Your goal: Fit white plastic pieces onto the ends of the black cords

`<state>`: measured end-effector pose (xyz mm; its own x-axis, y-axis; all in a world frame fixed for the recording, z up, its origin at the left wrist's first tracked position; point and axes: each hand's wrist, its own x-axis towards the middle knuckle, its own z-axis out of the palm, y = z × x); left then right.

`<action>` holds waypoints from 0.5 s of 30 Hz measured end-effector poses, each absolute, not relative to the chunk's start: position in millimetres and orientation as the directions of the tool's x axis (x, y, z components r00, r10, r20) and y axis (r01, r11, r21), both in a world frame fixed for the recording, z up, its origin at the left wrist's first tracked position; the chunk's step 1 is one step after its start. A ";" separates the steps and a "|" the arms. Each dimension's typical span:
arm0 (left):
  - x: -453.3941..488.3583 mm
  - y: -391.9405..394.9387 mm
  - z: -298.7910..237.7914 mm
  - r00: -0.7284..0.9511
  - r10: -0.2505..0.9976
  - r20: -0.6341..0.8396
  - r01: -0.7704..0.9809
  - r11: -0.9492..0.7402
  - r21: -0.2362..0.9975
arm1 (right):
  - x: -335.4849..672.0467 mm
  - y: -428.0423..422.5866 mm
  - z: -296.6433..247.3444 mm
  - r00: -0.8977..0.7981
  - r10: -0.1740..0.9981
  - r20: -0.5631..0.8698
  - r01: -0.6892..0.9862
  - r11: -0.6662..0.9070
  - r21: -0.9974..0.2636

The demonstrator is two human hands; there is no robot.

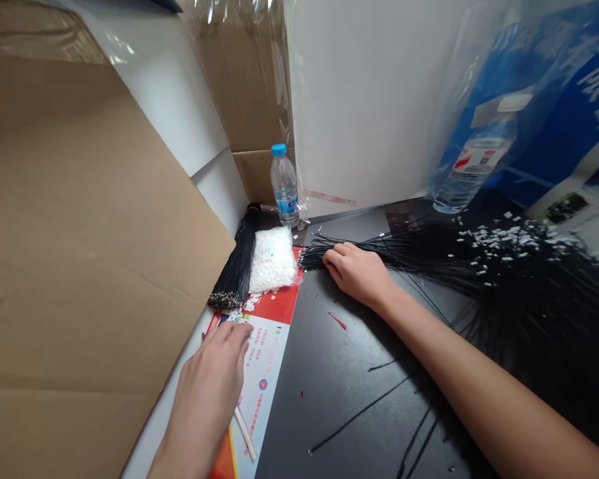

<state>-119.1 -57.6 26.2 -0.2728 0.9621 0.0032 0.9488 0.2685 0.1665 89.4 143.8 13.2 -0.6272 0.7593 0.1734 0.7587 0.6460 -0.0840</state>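
My right hand [357, 269] rests on a long bundle of thin black wires [409, 249], its fingers curled over the strands near their left ends. Over a printed red and white sheet [272, 342], my left hand [212, 366] has its fingers bent and close together; whatever they hold, if anything, is hidden. A thin white stick [245, 434] shows from beneath this hand, and a small dark tip pokes out at its left side. Just ahead of the left hand lies a second bundle of black wires [235, 266] with metallic ends. Beside it sits a clear bag of small white pieces [273, 258].
A cardboard sheet [90, 233] walls off the left. Two water bottles, one blue-capped [284, 186] and one white-capped [479, 159], stand at the back. A tangled heap of black wires with white tips [534, 266] covers the right. Loose wires and red scraps dot the dark table [324, 372].
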 end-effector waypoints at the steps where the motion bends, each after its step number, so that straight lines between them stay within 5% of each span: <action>1: -118.8 -55.5 26.0 -0.253 0.968 -0.003 0.957 0.250 0.144 | 89.2 142.9 13.2 -0.622 0.764 0.172 0.764 0.640 -0.081; 9: -113.2 -53.1 18.4 -0.287 0.953 0.093 0.957 0.280 0.077 | 90.3 140.4 7.9 -0.592 0.761 0.264 0.765 0.634 -0.111; 15: -106.7 -49.4 25.2 -0.305 0.950 0.072 0.946 0.293 0.141 | 89.1 141.8 6.0 -0.496 0.723 0.480 0.641 0.678 -0.359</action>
